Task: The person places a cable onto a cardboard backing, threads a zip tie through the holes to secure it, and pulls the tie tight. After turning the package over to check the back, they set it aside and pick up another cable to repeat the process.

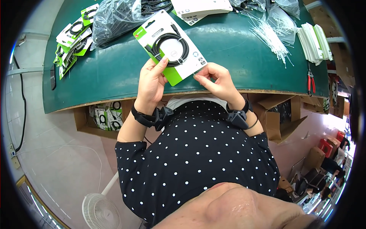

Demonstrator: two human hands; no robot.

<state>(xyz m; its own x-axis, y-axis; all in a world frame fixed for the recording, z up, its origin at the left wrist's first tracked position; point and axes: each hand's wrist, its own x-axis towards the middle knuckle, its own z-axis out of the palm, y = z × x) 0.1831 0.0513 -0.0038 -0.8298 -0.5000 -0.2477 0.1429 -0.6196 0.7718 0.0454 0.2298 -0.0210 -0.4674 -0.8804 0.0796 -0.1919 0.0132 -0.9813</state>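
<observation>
My left hand (150, 81) grips a white and green packaging card (193, 49) by its lower left edge, thumb on the front. A coiled black cable (185, 45) lies on the card, bound to it by light ties. The card is tilted and held above the near part of the green table. My right hand (218, 81) is closed in a pinch by the card's lower right corner. Something thin shows at its fingertips, too small to make out.
On the green table (114, 72) are carded cables (74, 38), a plastic bag (114, 21), blank cards (202, 7), loose white cable ties (272, 38), stacked cards (310, 44) and red-handled pliers (311, 82). Cardboard boxes (280, 128) stand below the edge; a fan (101, 212) stands lower left.
</observation>
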